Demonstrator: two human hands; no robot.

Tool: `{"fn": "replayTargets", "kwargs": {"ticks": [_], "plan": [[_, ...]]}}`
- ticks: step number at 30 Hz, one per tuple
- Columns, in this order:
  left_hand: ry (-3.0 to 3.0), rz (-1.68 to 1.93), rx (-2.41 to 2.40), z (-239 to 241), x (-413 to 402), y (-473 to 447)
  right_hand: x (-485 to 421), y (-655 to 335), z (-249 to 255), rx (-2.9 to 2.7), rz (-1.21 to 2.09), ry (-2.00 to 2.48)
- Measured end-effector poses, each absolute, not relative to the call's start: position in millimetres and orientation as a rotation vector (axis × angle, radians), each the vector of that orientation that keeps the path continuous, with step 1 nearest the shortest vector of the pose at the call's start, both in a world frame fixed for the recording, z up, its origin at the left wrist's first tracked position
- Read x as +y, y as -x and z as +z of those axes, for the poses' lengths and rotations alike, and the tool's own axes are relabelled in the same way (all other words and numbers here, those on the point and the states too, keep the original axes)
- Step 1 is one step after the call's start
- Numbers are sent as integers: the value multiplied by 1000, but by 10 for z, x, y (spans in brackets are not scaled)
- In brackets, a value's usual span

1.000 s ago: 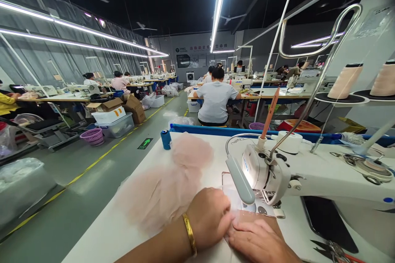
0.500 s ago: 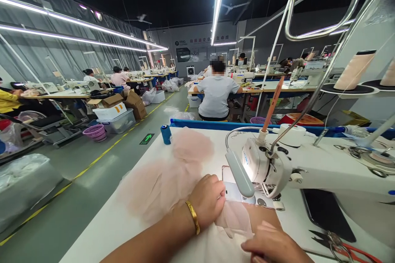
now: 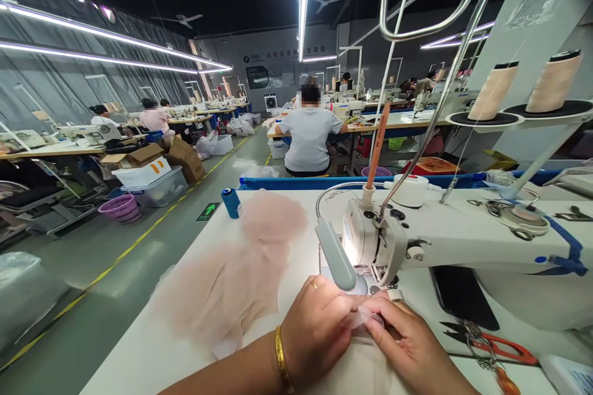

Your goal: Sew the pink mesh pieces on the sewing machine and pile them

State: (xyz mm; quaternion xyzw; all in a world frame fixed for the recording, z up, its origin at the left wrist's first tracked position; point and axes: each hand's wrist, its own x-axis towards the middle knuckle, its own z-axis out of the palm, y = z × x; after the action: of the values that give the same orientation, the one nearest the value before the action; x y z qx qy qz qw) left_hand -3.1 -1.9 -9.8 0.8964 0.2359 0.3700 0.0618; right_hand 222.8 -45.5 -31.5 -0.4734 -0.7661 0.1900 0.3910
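Note:
Both hands meet just in front of the sewing machine (image 3: pixel 370 231), pinching one piece of sheer pale fabric (image 3: pixel 364 319). My left hand (image 3: pixel 322 327), with a gold bangle at the wrist, has its fingers closed on the fabric's left side. My right hand (image 3: pixel 403 333) grips the same edge between thumb and fingers. The rest of that cloth hangs down toward me. The machine's needle area is partly hidden behind its grey lamp (image 3: pixel 336 254) and my hands. More sheer pink fabric (image 3: pixel 231 290) lies loosely on the table to the left.
A blue thread spool (image 3: pixel 230 203) stands at the table's far left edge. Right of the machine head lie a black phone (image 3: pixel 464 297) and red-handled snips (image 3: pixel 504 349). Thread cones (image 3: pixel 493 91) stand at upper right. A co-worker (image 3: pixel 309 136) sits ahead, back turned.
My left hand has come right and my right hand has moved up to it, so both now hold the fabric edge together. The view has turned slightly to the right.

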Motion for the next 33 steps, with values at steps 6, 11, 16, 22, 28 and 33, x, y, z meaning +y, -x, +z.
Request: {"fn": "replayTargets", "kwargs": {"ticks": [6, 11, 16, 22, 28, 33], "plan": [[-2686, 1165, 859, -104, -79, -22, -474, -2244, -361, -1933, 416, 1197], [-2732, 1235, 861, -114, -74, -65, -477, -2225, -357, -1910, 406, 1188], [-2728, 1280, 843, -129, -69, -87, -467, -2245, -331, -1962, 367, 1150], [-2713, 1374, 824, -83, -88, -101, -480, -2240, -343, -1969, 388, 1146], [-2722, 1445, 810, -11, -86, -109, -482, -2243, -332, -1972, 399, 1145], [-2685, 1391, 830, -52, -82, -72, -476, -2239, -340, -1988, 383, 1113]]}}
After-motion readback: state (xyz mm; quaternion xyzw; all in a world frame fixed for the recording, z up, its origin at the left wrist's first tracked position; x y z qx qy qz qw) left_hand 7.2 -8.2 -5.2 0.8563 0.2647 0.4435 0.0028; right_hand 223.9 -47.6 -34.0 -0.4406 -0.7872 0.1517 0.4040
